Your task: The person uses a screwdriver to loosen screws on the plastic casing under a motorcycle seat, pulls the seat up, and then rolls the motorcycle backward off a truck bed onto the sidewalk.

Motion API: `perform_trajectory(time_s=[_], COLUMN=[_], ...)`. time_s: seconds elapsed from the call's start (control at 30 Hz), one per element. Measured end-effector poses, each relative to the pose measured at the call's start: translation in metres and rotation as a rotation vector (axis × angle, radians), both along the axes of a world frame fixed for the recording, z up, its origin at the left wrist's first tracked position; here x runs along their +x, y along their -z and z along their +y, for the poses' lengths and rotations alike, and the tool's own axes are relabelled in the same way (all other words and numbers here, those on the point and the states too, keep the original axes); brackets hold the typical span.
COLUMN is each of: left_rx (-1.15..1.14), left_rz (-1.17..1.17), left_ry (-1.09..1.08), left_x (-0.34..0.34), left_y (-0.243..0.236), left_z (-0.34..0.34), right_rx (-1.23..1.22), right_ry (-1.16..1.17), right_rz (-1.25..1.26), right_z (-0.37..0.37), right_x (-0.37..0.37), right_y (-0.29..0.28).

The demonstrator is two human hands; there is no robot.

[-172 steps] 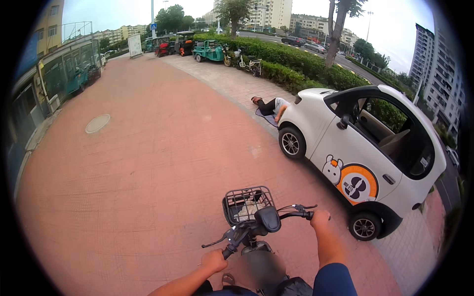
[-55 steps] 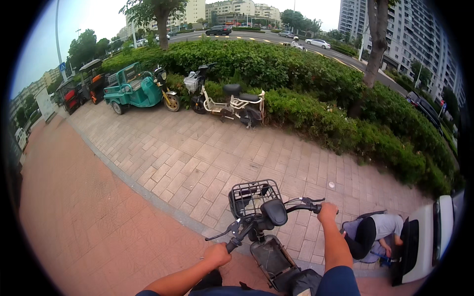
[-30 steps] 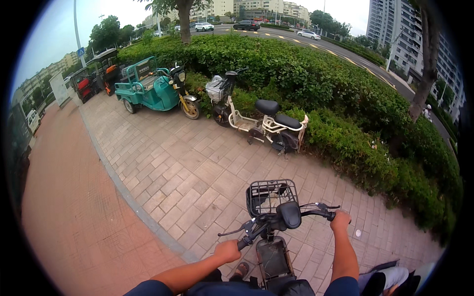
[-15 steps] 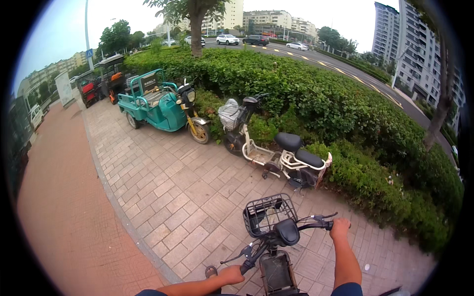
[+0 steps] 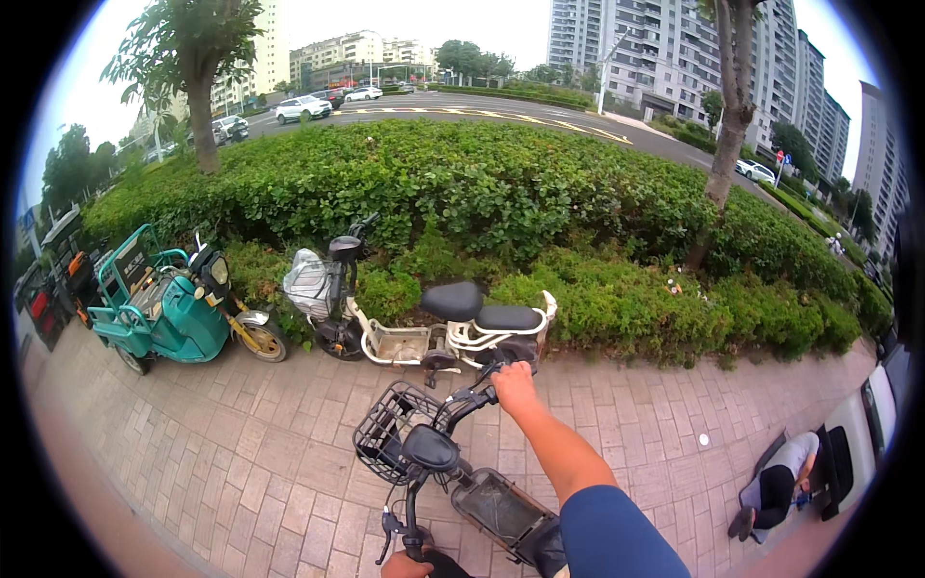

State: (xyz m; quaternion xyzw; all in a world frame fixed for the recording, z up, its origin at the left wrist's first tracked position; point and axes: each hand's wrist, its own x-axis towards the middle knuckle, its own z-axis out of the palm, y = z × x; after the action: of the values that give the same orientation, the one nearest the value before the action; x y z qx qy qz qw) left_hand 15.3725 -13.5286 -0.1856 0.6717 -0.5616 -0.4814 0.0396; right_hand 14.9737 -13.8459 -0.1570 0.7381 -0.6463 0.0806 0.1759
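A black electric bike (image 5: 432, 449) stands under my arms on the paving, its handlebar turned and a black wire basket (image 5: 393, 431) at its front. My right hand (image 5: 515, 385) is closed around the far handlebar grip, arm stretched out in a blue sleeve. At the lower edge my left hand (image 5: 407, 566) is wrapped on the near grip and partly cut off by the picture's edge, beside a brake lever (image 5: 389, 530). A flat black footboard (image 5: 499, 512) runs from the steering column toward my right upper arm.
A cream electric scooter (image 5: 453, 337) is parked just beyond my right hand. Left of it stands a teal cargo tricycle (image 5: 178, 313). A green hedge (image 5: 405, 183) lines the pavement. At the right, a person (image 5: 785, 482) is down low beside a white vehicle (image 5: 853, 453).
The view has swung to the right, bringing the person and white vehicle into sight. The bike's front now points more to the left, and both hands have stayed on the grips.
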Motion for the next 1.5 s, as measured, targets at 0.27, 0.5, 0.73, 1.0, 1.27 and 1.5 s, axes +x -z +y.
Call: perform_trajectory(time_s=[0.27, 0.5, 0.73, 1.0, 1.27, 1.5], left_rx=[-0.047, -0.046, -0.018, 0.058, 0.235, 0.176], left_rz=[-0.056, -0.050, 0.037, 0.132, -0.042, -0.123], left_ry=[-0.134, -0.276, -0.418, -0.479, -0.462, -0.528], left_x=[0.123, 0.247, 0.382, 0.545, 0.730, 0.866], left_y=[0.018, 0.091, 0.080, 0.056, 0.095, 0.090], left_z=[-0.145, -0.236, -0.305, -0.372, -0.440, -0.514], right_rx=[0.114, 0.033, -0.011, 0.049, -0.029, -0.016], right_ry=[-0.104, -0.310, -0.438, -0.562, -0.679, -0.711], right_rz=[-0.023, 0.000, 0.049, 0.035, -0.001, -0.007], right_z=[-0.185, -0.327, -0.439, -0.532, -0.600, -0.693], right_x=[0.154, 0.325, 0.533, 0.752, 0.960, 1.119], right_y=[0.007, 0.009, 0.012, 0.015, 0.008, 0.019])
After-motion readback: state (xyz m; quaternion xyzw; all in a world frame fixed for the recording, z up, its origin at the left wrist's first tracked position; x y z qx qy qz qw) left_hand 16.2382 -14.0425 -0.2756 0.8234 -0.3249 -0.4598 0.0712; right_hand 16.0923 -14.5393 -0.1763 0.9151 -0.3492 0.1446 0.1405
